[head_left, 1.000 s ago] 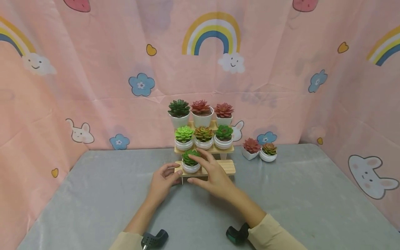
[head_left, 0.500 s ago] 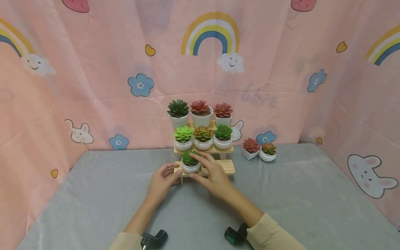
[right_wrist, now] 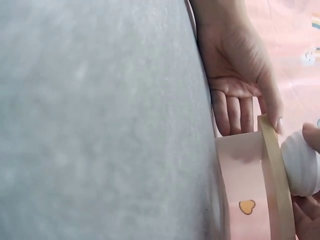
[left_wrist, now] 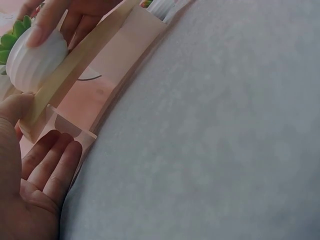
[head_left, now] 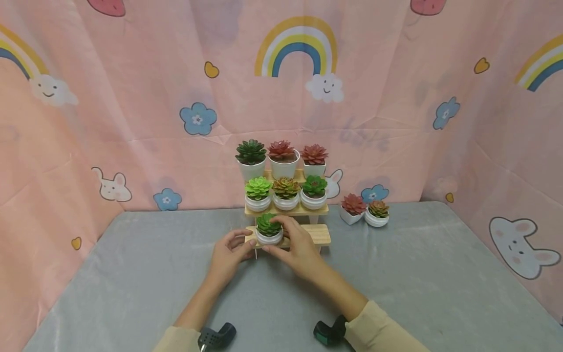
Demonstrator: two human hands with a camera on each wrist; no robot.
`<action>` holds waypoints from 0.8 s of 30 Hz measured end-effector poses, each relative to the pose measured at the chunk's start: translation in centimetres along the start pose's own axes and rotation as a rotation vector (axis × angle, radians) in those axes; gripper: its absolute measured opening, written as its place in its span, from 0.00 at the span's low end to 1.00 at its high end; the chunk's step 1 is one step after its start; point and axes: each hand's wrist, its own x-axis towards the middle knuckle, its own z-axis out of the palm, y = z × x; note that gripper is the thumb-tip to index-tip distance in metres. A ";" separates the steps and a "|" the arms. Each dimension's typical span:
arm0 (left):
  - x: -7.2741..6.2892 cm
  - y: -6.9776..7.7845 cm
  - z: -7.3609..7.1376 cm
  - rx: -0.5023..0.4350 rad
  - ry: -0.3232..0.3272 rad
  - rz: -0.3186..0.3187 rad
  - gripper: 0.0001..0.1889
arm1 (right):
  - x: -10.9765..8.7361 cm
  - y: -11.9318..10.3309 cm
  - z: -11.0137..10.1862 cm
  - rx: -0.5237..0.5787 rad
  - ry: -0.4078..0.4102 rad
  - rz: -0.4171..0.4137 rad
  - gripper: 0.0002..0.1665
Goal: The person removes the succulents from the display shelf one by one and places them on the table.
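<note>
On the left of the lowest tier of a three-step wooden plant stand (head_left: 318, 234) sits a green succulent in a ribbed white pot (head_left: 269, 238). My right hand (head_left: 303, 252) holds this pot, thumb at the front and fingers round the right side by the leaves. At the tier's left end, my left hand (head_left: 228, 255) grips the stand. Its thumb lies on the board's edge and its fingers reach underneath, by the clear support (left_wrist: 75, 122), as the left wrist view shows. In the right wrist view the ribbed pot (right_wrist: 300, 165) stands against the board.
Three potted succulents, one a light green succulent (head_left: 258, 188), fill the middle tier. Three more, including a dark green succulent (head_left: 251, 152), line the top. A red succulent (head_left: 353, 205) and a small brownish succulent (head_left: 378, 210) stand on the grey tabletop (head_left: 418, 274) to the right.
My right hand has closed in around the green succulent's pot, its fingers now nearer the leaves. The pot has shifted very slightly. My left hand stays at the stand's end.
</note>
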 end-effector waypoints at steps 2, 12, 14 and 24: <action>0.0 0.1 0.0 -0.003 -0.001 -0.003 0.18 | 0.0 0.0 0.0 -0.007 0.002 -0.002 0.31; 0.2 0.1 0.1 -0.003 0.003 -0.005 0.18 | -0.1 0.4 -0.9 0.008 -0.009 -0.048 0.32; 0.2 0.1 0.2 0.000 0.007 -0.007 0.18 | -0.1 0.3 -1.3 0.013 -0.001 -0.064 0.33; 0.1 0.2 0.3 0.010 0.030 -0.019 0.17 | 0.3 -1.2 -4.2 -0.008 0.080 -0.121 0.34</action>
